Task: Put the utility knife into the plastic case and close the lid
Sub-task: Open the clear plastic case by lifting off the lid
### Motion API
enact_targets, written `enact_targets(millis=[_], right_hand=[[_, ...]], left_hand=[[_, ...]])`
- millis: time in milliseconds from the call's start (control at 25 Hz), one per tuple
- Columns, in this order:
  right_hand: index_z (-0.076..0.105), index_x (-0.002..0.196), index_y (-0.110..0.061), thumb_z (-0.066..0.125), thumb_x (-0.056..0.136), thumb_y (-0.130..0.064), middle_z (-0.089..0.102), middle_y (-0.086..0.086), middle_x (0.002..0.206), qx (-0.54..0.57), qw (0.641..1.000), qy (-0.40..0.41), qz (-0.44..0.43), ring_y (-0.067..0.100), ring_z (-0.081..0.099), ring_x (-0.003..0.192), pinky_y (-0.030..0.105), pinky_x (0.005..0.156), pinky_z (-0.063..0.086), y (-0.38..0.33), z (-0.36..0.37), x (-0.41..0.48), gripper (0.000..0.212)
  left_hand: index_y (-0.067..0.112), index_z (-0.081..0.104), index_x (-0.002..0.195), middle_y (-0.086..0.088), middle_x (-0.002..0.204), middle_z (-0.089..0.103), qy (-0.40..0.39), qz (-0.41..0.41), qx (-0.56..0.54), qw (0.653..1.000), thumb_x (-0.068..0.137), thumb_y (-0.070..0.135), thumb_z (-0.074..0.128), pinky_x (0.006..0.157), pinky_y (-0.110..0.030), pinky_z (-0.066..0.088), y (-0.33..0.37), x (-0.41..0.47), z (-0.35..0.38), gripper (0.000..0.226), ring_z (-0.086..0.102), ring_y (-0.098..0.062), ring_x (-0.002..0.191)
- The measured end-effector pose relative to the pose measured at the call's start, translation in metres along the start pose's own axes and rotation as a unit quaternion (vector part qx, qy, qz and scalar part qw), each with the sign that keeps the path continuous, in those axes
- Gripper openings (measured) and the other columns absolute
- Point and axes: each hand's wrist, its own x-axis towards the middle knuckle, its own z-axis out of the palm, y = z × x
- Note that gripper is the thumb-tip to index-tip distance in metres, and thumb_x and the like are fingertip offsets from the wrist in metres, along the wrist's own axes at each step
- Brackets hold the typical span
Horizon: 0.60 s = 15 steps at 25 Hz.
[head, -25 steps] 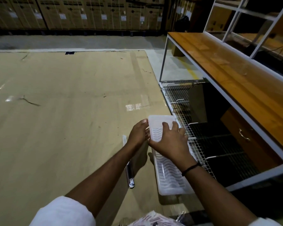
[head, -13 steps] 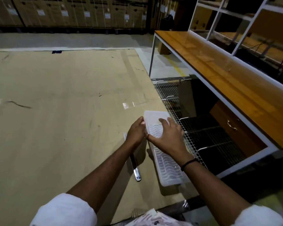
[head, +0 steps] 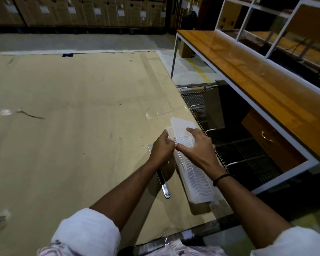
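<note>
A long translucent white plastic case lies at the right edge of the cardboard-covered table. Its lid is tilted up at the far end. My right hand rests on top of the case with fingers on the lid. My left hand pinches the case's left far corner. The metal utility knife lies on the cardboard just left of the case, partly hidden under my left forearm.
A wire-mesh rack sits low to the right of the table edge. Beyond it runs a wooden bench with a white frame and a drawer. Stacked cartons line the far wall.
The lid's far end has lifted away from the case under both hands. The knife stays on the cardboard. The camera has shifted slightly.
</note>
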Motion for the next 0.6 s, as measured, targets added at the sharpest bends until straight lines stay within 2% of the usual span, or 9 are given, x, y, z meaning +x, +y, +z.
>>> enact_targets(millis=[80, 120, 200, 280, 360, 400, 480, 560, 600], right_hand=[[0.046, 0.151, -0.026, 0.048, 0.067, -0.084, 0.044, 0.008, 0.160, -0.007, 1.000, -0.008, -0.002, 0.033, 0.039, 0.147, 0.061, 0.117, 0.032, 0.003, -0.003, 0.003, 0.102], [0.042, 0.154, -0.025, 0.046, 0.069, -0.082, 0.040, 0.009, 0.162, -0.022, 1.000, -0.020, -0.004, 0.033, 0.035, 0.148, 0.061, 0.118, 0.029, 0.004, -0.005, 0.003, 0.102], [0.034, 0.158, -0.024, 0.046, 0.076, -0.078, 0.030, 0.012, 0.167, -0.072, 0.996, -0.048, -0.016, 0.037, 0.029, 0.149, 0.060, 0.116, 0.025, 0.002, -0.008, 0.000, 0.098], [0.029, 0.158, -0.023, 0.048, 0.082, -0.073, 0.023, 0.016, 0.167, -0.135, 0.988, -0.065, -0.045, 0.041, 0.027, 0.147, 0.059, 0.114, 0.026, -0.003, -0.007, -0.005, 0.093], [0.028, 0.157, -0.022, 0.048, 0.083, -0.072, 0.024, 0.017, 0.166, -0.156, 0.983, -0.080, -0.057, 0.043, 0.029, 0.145, 0.057, 0.112, 0.030, -0.007, -0.009, -0.005, 0.091], [0.031, 0.156, -0.023, 0.050, 0.082, -0.073, 0.028, 0.015, 0.165, -0.124, 0.987, -0.087, -0.056, 0.041, 0.032, 0.145, 0.056, 0.112, 0.032, -0.007, -0.015, -0.002, 0.092], [0.042, 0.153, -0.023, 0.059, 0.079, -0.070, 0.043, 0.009, 0.160, 0.030, 0.993, -0.104, -0.037, 0.030, 0.046, 0.140, 0.046, 0.111, 0.041, -0.003, -0.034, 0.010, 0.089], [0.056, 0.144, -0.022, 0.066, 0.075, -0.058, 0.060, 0.004, 0.143, 0.220, 0.967, -0.129, 0.000, 0.016, 0.063, 0.115, 0.033, 0.092, 0.049, 0.013, -0.055, 0.025, 0.079], [0.060, 0.139, -0.018, 0.067, 0.070, -0.053, 0.066, 0.004, 0.129, 0.313, 0.938, -0.147, 0.026, 0.010, 0.067, 0.098, 0.030, 0.081, 0.050, 0.026, -0.062, 0.034, 0.077]], left_hand=[[0.018, 0.064, 0.135, 0.004, 0.119, 0.073, 0.027, 0.004, -0.002, 1.000, 0.094, 0.010, 0.051, 0.074, -0.016, 0.052, 0.009, -0.003, 0.004, 0.043, 0.069, -0.015, 0.101], [0.020, 0.068, 0.129, 0.004, 0.116, 0.076, 0.039, 0.003, 0.000, 0.999, 0.091, 0.012, 0.054, 0.074, -0.018, 0.054, 0.010, -0.002, 0.005, 0.041, 0.071, -0.014, 0.097], [0.024, 0.075, 0.120, 0.004, 0.110, 0.081, 0.048, -0.020, 0.001, 0.999, 0.081, 0.027, 0.063, 0.082, -0.032, 0.063, 0.007, 0.001, 0.005, 0.041, 0.076, -0.016, 0.094], [0.022, 0.081, 0.111, -0.002, 0.099, 0.084, 0.048, -0.063, 0.002, 0.997, 0.076, 0.036, 0.071, 0.081, -0.043, 0.066, 0.006, 0.004, 0.002, 0.038, 0.080, -0.020, 0.089], [0.017, 0.083, 0.107, -0.007, 0.095, 0.083, 0.061, -0.080, 0.036, 0.994, 0.083, 0.029, 0.075, 0.073, -0.038, 0.066, 0.009, 0.006, 0.001, 0.028, 0.080, -0.021, 0.084], [0.014, 0.083, 0.106, -0.009, 0.093, 0.083, 0.069, -0.083, 0.044, 0.993, 0.085, 0.025, 0.074, 0.068, -0.036, 0.065, 0.011, 0.006, 0.002, 0.025, 0.079, -0.021, 0.079], [0.009, 0.082, 0.104, -0.013, 0.090, 0.082, 0.089, -0.104, 0.049, 0.989, 0.086, 0.015, 0.073, 0.065, -0.036, 0.066, 0.016, 0.005, 0.003, 0.021, 0.078, -0.024, 0.074], [0.008, 0.082, 0.104, -0.014, 0.089, 0.082, 0.117, -0.110, 0.094, 0.983, 0.085, 0.012, 0.071, 0.071, -0.045, 0.067, 0.017, 0.004, 0.001, 0.023, 0.078, -0.027, 0.076], [0.009, 0.082, 0.103, -0.014, 0.088, 0.082, 0.125, -0.111, 0.108, 0.980, 0.084, 0.013, 0.070, 0.072, -0.046, 0.067, 0.018, 0.004, 0.000, 0.023, 0.078, -0.027, 0.075]])
